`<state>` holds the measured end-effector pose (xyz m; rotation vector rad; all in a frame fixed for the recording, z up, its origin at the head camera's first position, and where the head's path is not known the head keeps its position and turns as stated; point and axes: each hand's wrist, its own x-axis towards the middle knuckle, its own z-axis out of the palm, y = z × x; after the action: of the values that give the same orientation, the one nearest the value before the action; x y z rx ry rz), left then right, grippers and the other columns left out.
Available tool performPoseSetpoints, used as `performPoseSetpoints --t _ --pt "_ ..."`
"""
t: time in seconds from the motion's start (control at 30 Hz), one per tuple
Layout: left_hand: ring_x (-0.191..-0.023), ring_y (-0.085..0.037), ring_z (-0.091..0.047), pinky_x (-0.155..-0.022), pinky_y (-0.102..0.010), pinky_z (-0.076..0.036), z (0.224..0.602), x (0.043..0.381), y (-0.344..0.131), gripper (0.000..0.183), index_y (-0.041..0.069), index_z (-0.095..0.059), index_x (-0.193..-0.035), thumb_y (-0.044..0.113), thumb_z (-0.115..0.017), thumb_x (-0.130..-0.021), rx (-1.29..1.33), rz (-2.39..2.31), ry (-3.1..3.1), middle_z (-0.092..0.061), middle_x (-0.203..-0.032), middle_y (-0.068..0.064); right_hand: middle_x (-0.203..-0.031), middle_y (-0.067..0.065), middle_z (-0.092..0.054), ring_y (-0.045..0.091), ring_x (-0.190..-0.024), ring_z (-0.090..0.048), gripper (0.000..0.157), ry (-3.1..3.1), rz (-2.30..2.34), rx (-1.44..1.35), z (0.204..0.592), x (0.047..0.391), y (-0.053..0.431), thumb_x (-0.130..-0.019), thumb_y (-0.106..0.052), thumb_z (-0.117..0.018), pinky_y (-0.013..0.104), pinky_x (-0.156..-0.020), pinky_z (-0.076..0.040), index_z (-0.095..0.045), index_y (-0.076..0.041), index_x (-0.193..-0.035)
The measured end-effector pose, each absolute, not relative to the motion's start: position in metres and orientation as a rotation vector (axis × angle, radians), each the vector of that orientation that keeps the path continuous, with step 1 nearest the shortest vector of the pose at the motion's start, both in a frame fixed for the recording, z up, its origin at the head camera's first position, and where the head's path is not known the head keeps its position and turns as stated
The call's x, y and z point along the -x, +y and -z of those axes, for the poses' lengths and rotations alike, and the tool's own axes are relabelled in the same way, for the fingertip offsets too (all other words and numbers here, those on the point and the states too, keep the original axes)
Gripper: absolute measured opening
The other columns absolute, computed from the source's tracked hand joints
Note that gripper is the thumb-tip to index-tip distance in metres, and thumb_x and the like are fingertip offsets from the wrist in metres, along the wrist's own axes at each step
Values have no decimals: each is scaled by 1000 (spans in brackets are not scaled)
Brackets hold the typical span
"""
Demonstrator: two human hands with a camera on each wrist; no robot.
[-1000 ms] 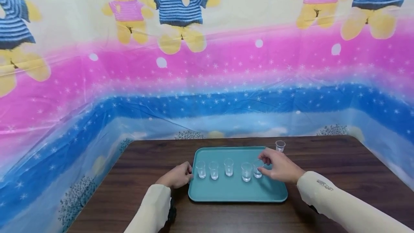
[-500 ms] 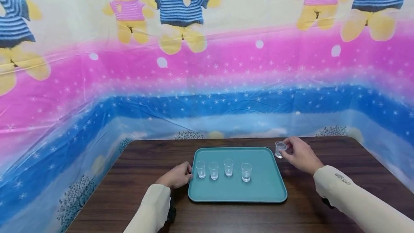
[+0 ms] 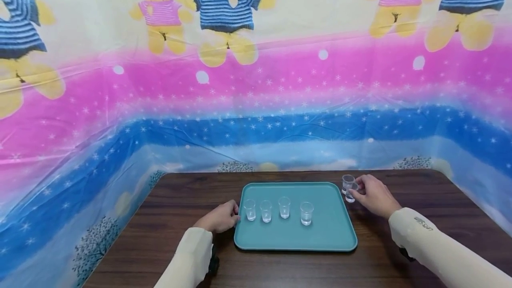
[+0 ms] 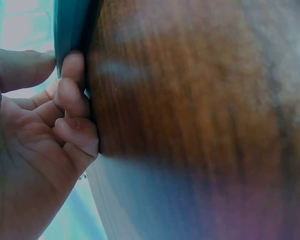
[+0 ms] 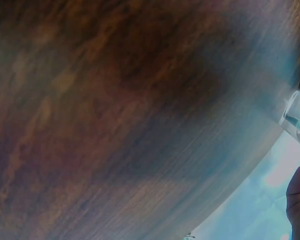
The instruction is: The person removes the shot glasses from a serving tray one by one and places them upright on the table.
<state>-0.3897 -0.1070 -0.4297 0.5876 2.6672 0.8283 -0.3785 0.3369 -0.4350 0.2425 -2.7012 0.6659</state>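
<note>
My left hand point(image 3: 219, 218) pinches the left rim of a teal tray point(image 3: 296, 240); the left wrist view has the thumb on the rim and the other fingers point(image 4: 72, 97) curled against its outer side. Past the tray's far right corner, my right hand point(image 3: 376, 197) holds a small transparent shot glass point(image 3: 350, 196) between thumb and fingers, upright and low over the table. Just behind it stands another shot glass point(image 3: 347, 182), overlapped by the held one in the head view. At its right edge, the right wrist view catches part of a glass point(image 5: 296, 117) and some fingertips point(image 5: 297, 187).
Several shot glasses point(image 3: 306, 214) stand upright in a loose row across the tray's left and middle. The tray lies on a dark wooden table point(image 3: 180, 194). Behind the table hangs a printed cloth point(image 3: 256, 123) with bears.
My right hand has lifted the rightmost shot glass off the tray and carried it right, past the tray's edge, then slightly nearer, in front of the standing glass. The left hand stays at the rim.
</note>
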Motion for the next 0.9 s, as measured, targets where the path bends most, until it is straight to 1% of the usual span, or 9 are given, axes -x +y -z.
performPoseSetpoints --t 0.23,0.43,0.57,0.73,0.9 --pt "-54 -18 -42 -48 -31 -35 430 390 -106 9 7 -41 -91 14 -47 -89 -588 -818 2680 -47 -68 -7 -85 6 -48 18 -71 -46 36 -2707 -663 -228 434 377 338 -80 -29 -60 34 -58 -39 -53 0 -100" --pt "-54 -18 -41 -47 -31 -35 430 389 -107 9 7 -41 -92 14 -46 -90 -585 -829 2671 -46 -68 -7 -89 7 -46 19 -76 -47 39 -2661 -662 -245 431 375 337 -78 -30 -62 37 -62 -40 -52 0 -101" --pt "-54 -18 -41 -47 -31 -35 430 389 -107 9 7 -41 -92 15 -46 -90 -583 -823 2673 -46 -69 -7 -93 7 -47 20 -80 -48 41 -2612 -651 -287 429 375 334 -77 -30 -63 40 -65 -41 -51 -2 -105" --pt "-54 -18 -41 -48 -31 -35 430 388 -108 10 7 -42 -94 15 -46 -90 -580 -820 2672 -47 -69 -7 -96 7 -49 18 -81 -50 42 -2600 -688 -408 426 373 321 -79 -31 -62 36 -64 -42 -50 -6 -110" --pt "-53 -18 -41 -47 -31 -34 430 388 -108 10 6 -42 -93 14 -46 -90 -588 -824 2673 -46 -69 -7 -90 1 -48 16 -78 -48 40 -2577 -672 -480 422 370 305 -77 -30 -64 32 -62 -41 -50 -10 -109"
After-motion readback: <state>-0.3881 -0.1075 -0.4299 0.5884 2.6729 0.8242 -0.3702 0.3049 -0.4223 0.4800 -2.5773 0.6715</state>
